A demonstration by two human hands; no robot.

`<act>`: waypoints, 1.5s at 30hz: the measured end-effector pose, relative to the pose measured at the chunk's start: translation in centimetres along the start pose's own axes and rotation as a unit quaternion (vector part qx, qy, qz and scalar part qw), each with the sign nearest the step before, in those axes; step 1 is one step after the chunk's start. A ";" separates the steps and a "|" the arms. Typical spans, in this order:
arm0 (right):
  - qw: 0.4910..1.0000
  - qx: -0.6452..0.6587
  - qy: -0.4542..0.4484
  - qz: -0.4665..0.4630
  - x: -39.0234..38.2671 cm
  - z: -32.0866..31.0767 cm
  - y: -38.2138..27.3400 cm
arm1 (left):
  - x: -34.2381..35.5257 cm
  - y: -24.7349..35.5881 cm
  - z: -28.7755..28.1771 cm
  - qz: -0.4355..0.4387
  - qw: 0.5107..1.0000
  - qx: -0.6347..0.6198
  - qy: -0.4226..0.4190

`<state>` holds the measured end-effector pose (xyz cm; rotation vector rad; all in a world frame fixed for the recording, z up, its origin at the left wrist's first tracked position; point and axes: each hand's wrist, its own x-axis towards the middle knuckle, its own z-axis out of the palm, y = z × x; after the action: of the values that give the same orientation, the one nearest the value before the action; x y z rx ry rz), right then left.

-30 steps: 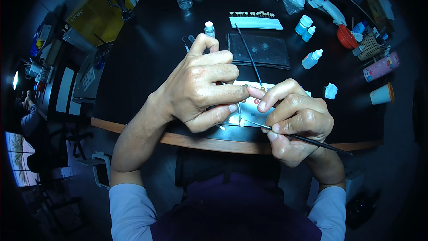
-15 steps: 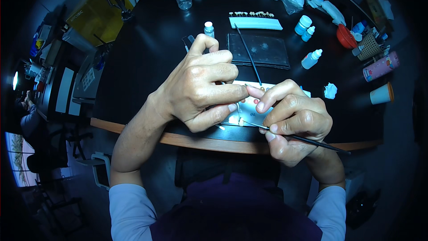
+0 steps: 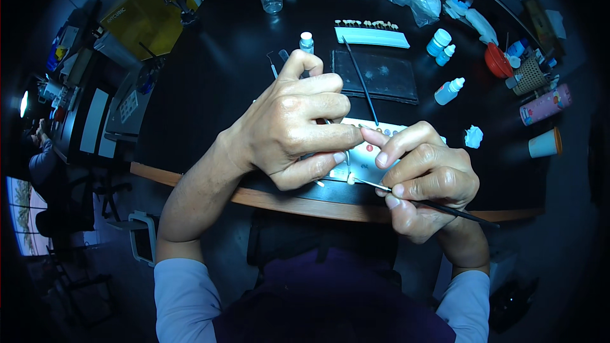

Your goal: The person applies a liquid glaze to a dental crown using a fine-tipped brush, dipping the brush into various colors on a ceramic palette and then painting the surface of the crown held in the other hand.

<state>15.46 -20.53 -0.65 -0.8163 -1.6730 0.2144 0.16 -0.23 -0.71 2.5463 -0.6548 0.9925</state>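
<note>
My left hand (image 3: 295,121) is closed around a thin curved metal tool (image 3: 348,161), most of it hidden by the fingers. At the tool's lower end sits a small whitish, tooth-like piece (image 3: 351,179). My right hand (image 3: 432,181) pinches a fine brush (image 3: 454,210) with a dark handle, its tip pointing left, at or very near the piece; contact is too small to tell. The index fingertips of both hands meet. Beneath them lies a white palette (image 3: 357,157) with coloured spots, partly covered by my hands.
Beyond my hands are a second brush (image 3: 360,79), a dark slab (image 3: 394,79), and a white holder (image 3: 375,36) with several tooth-shaped samples. Small bottles (image 3: 450,91), crumpled tissue (image 3: 473,136) and a paper cup (image 3: 544,143) stand right. A wooden table edge (image 3: 305,205) runs in front.
The head view has shifted slightly, so the tabletop things appear a little further right. Both hands keep nearly the same pose, and the bright glare around the small piece has faded.
</note>
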 end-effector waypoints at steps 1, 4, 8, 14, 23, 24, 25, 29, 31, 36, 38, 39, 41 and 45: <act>1.000 -0.002 -0.004 0.001 0.0 0.0 0.0 | -0.1 0.0 0.2 0.007 1.000 0.001 0.009; 1.000 -0.011 -0.012 -0.004 0.2 0.2 0.0 | -0.3 -0.1 0.1 0.008 1.000 0.006 0.009; 1.000 -0.001 0.021 0.000 0.0 0.4 0.2 | -0.2 0.1 -0.3 0.000 1.000 -0.007 -0.002; 1.000 0.001 0.012 0.004 0.2 0.4 0.0 | -0.2 -0.1 0.1 0.008 1.000 -0.002 0.018; 1.000 0.016 -0.007 0.002 0.2 -0.1 0.2 | 0.2 0.6 -0.7 -0.007 1.000 0.021 -0.013; 1.000 0.022 -0.003 -0.002 0.1 -0.1 0.3 | 0.3 0.8 -0.8 -0.005 0.999 0.043 -0.013; 1.000 0.027 0.000 -0.006 0.1 -0.1 0.4 | 0.3 0.9 -0.9 -0.003 0.998 0.065 -0.014; 1.000 0.017 0.002 -0.001 0.0 0.1 0.5 | 0.1 0.8 -0.8 0.000 0.998 0.064 -0.009; 1.000 0.009 0.000 -0.004 0.1 0.1 0.5 | 0.1 0.7 -0.7 0.004 0.998 0.061 -0.004; 1.000 -0.002 -0.007 -0.002 0.1 0.3 0.1 | 0.2 0.9 -1.0 0.004 0.998 0.066 -0.007; 1.000 -0.008 -0.009 0.002 0.0 0.3 0.1 | 0.2 0.8 -0.8 0.005 0.998 0.065 -0.004; 1.000 -0.013 -0.011 -0.001 0.1 0.3 0.2 | 0.1 0.8 -0.8 0.003 0.998 0.064 -0.005; 1.000 -0.017 -0.013 -0.005 0.2 0.4 0.3 | 0.1 0.8 -0.9 0.001 0.998 0.064 -0.006; 1.000 -0.013 -0.001 -0.012 0.1 0.4 0.4 | 0.2 0.8 -0.8 0.005 0.998 0.059 -0.005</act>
<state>15.27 -20.08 -0.88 -0.8155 -1.6887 0.1769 -0.59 -0.53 0.10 2.6546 -0.6295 1.0520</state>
